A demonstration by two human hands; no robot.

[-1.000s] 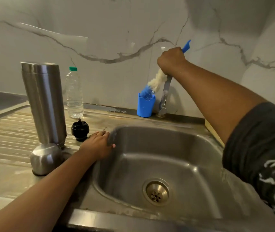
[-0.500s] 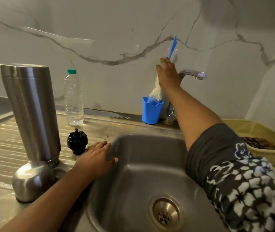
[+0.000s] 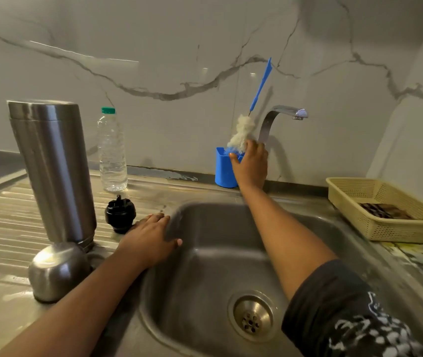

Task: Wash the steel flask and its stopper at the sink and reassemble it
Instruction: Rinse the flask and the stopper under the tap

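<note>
Two hands work over a stainless steel surface [image 3: 4, 228] with a ribbed draining board on its left and a pressed stainless steel sink basin [image 3: 231, 253] with a round strainer drain [image 3: 253, 316] at its centre. Behind them rises a white marble-patterned wall [image 3: 153, 47]. Next in size, the tall cylindrical brushed-steel flask [image 3: 53, 171] stands on the draining board, left of the basin, mouth end down as far as can be judged. A domed steel cup lid [image 3: 57, 271] sits just in front of its base, touching or nearly touching it. A cream perforated plastic basket [image 3: 354, 191] rests on the surface at the right and holds dark items that cannot be identified. A clear plastic water bottle with a green cap [image 3: 111, 153] stands behind the flask near the wall. A curved chrome tap [image 3: 280, 113] rises at the back of the basin. A blue plastic holder cup [image 3: 224, 168] stands just left of the tap; a bottle brush with white bristles and a thin blue handle [image 3: 242, 131] leans out of it. The left hand [image 3: 148, 240] lies flat, fingers spread, on the basin's left rim, holding nothing. The right hand [image 3: 251, 166] reaches to the holder cup, fingers loosely curled against the bristles and cup rim; whether it grips anything cannot be told. The black round plastic stopper [image 3: 120, 215] sits on the draining board between the flask and the left hand.
</note>
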